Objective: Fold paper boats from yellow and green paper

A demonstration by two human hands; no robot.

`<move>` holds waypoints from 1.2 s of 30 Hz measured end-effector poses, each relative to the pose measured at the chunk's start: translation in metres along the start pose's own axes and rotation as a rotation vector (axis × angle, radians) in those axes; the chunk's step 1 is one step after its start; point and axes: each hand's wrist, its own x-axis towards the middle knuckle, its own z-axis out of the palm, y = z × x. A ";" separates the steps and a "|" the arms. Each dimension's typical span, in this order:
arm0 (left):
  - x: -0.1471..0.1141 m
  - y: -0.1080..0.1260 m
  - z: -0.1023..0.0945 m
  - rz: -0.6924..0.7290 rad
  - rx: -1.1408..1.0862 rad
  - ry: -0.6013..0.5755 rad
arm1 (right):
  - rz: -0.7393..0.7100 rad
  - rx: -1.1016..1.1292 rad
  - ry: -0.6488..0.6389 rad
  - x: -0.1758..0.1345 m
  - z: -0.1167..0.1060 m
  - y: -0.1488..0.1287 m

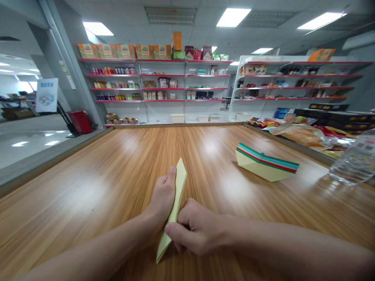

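Observation:
A folded pale yellow paper [181, 174], long and narrow with pointed ends, stands nearly on edge between my hands over the wooden table. My left hand [164, 194] grips its far half from the left, thumb along the upper edge. Closer to me, my right hand [195, 226] pinches the near half, the thumb on top and the other fingers curled on the right side. To the right, apart from both hands, a folded paper boat [265, 167] rests on the table; its sides are pale yellow, with green, blue and red stripes along the rim.
The wood-grain table [131, 156] has a raised edge. A clear plastic bottle [356, 158] stands at the right, near packaged snacks [304, 134] and dark boxes [334, 115]. Stocked shelves [162, 74] line the back. A red box [80, 121] stands on the floor at left.

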 end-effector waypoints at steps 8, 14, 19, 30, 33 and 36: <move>0.006 0.007 -0.005 0.075 0.145 -0.017 | 0.021 0.091 0.028 0.000 -0.007 0.005; 0.016 0.014 -0.021 0.296 0.489 -0.207 | 0.310 0.553 0.498 0.007 -0.023 0.036; 0.015 0.014 -0.022 0.250 0.449 -0.360 | 0.213 0.667 0.412 0.006 -0.025 0.041; 0.011 0.014 -0.022 0.349 0.552 -0.400 | 0.204 0.639 0.742 0.010 -0.028 0.040; 0.016 0.016 -0.030 0.178 0.446 -0.515 | 0.208 0.493 0.770 0.008 -0.036 0.050; 0.022 0.019 -0.040 -0.136 0.191 -0.668 | 0.227 0.320 0.928 0.006 -0.049 0.066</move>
